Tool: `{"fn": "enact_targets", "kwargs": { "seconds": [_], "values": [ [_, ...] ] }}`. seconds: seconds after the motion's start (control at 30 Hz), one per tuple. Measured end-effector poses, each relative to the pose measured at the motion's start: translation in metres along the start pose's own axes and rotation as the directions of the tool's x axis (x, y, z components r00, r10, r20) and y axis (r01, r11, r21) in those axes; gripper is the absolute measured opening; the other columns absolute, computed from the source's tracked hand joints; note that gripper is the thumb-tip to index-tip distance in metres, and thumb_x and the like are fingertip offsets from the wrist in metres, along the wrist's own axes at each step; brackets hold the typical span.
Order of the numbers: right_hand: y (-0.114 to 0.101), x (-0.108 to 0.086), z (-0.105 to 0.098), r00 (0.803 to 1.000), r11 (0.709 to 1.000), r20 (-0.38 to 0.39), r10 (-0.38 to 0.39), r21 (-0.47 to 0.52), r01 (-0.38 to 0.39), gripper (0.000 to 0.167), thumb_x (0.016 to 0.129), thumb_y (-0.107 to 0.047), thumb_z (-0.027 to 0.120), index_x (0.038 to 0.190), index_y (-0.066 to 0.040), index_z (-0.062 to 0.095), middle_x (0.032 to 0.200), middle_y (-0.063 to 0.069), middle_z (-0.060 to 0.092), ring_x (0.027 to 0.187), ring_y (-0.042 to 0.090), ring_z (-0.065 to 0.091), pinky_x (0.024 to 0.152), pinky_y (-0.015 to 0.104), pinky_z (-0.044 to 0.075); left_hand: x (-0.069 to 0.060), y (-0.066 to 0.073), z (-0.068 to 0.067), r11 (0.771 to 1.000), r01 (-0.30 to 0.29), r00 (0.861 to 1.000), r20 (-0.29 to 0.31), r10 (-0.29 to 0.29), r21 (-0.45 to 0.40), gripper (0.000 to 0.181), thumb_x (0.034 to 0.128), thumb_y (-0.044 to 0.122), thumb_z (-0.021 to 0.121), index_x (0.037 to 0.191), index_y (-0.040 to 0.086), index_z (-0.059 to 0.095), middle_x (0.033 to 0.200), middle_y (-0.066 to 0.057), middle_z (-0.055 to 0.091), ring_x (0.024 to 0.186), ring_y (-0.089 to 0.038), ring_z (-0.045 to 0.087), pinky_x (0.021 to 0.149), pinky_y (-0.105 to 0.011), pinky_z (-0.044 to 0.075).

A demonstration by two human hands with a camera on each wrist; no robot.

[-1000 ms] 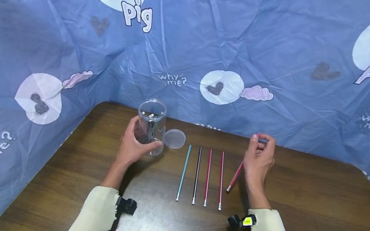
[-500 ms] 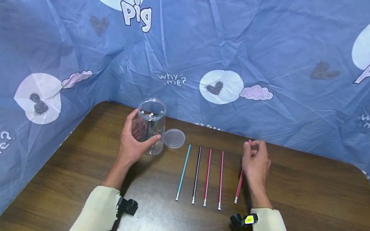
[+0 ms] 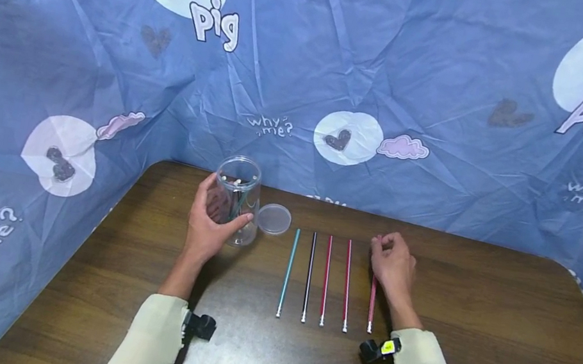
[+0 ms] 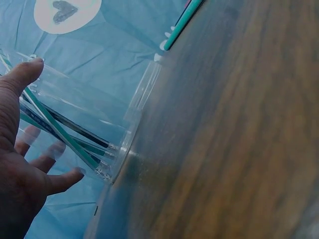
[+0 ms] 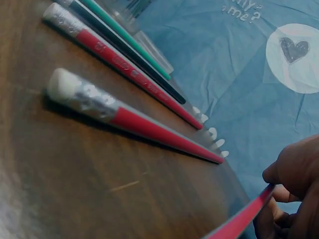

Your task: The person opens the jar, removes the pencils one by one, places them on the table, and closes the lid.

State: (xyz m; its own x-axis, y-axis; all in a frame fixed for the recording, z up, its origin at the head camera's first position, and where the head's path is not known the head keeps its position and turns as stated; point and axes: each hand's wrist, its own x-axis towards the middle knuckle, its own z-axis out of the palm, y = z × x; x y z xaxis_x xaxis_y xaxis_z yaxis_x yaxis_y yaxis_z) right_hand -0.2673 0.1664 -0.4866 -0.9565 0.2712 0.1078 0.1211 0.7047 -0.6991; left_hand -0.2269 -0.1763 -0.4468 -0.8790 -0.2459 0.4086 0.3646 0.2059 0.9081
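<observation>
My left hand [image 3: 209, 224] curls round a clear plastic jar [image 3: 245, 205] that stands upright, its mouth uncovered. Inside the jar several pencils [image 4: 60, 127] lean at a slant, green and dark ones among them in the left wrist view. With thumb and fingertips my right hand [image 3: 395, 266] pinches a red pencil [image 3: 372, 303] near its far end; the eraser end points toward me. To its left lie a teal pencil [image 3: 288, 272], a black pencil [image 3: 309, 276] and two red pencils [image 5: 159, 134], side by side with gaps between them.
A round clear lid [image 3: 274, 219] lies flat just right of the jar. The brown wooden table [image 3: 501, 323] meets a blue printed cloth [image 3: 300, 66] at the back and left.
My right hand has come down and left toward the row, still pinching the red pencil, which has turned from slanted to nearly parallel with the others. The left hand stays at the jar.
</observation>
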Motion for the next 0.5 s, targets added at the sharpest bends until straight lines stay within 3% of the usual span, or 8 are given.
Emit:
{"fn": "enact_targets", "kwargs": {
  "seconds": [0.27,0.5],
  "values": [
    [0.002,-0.004,0.008,1.0,0.996,0.022,0.001,-0.091,0.001,0.022,0.095,-0.035,0.061,0.096,-0.013,0.061,0.086,0.008,0.073,0.091,0.039,0.066,0.07,0.052,0.045,-0.001,0.001,0.0,1.0,0.005,1.0,-0.002,-0.005,-0.002,0.087,0.0732,0.0,0.086,0.147,0.005,0.04,0.132,-0.03,0.054,0.122,-0.04,0.053,0.1,-0.056,0.043],
    [0.003,-0.005,0.013,1.0,0.989,-0.008,-0.012,-0.148,0.011,0.022,0.09,-0.034,0.065,0.089,-0.013,0.061,0.092,0.017,0.071,0.087,0.042,0.065,0.068,0.053,0.047,-0.001,0.002,0.0,1.0,-0.011,1.0,-0.006,0.011,0.0,0.087,0.0728,0.0,0.086,0.146,0.001,0.04,0.13,-0.031,0.054,0.12,-0.041,0.054,0.1,-0.058,0.043]
  ]
}}
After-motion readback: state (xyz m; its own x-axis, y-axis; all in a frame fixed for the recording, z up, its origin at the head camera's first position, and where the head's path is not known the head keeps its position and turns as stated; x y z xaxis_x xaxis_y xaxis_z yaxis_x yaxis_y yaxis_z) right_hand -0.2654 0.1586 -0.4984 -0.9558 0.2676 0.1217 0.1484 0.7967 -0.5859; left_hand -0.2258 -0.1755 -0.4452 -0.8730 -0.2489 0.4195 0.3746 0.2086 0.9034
